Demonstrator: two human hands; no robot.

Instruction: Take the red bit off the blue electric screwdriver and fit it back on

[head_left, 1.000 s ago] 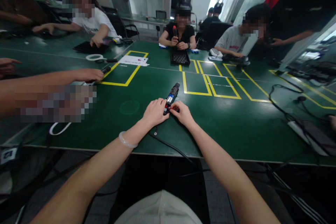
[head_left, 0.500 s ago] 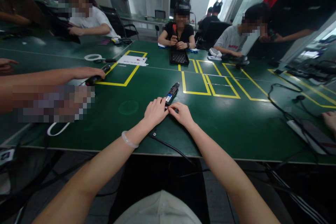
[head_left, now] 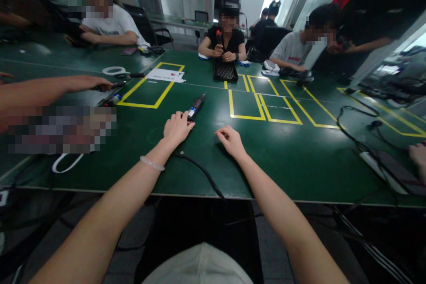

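Note:
My left hand (head_left: 176,129) is closed round the rear of a black electric screwdriver (head_left: 196,106) with a blue and silver label. Its slim tip points away from me, up and to the right, low over the green table. A black cable (head_left: 201,169) runs from under this hand to the table's front edge. To the right, apart from the screwdriver, my right hand (head_left: 231,142) rests on the table with its fingers curled and the fingertips together. Whatever they may pinch is too small to make out.
Yellow tape outlines (head_left: 248,117) mark the green table (head_left: 206,155). At the left a co-worker's hand (head_left: 100,83) is beside another black tool. A black tray (head_left: 225,73) stands across the table before a person, and a sheet of paper (head_left: 164,75) lies at back left.
My left hand has moved left with the electric screwdriver, away from my right hand. The right hand has stayed nearly in place. The co-worker's hand at left has lifted off its tool.

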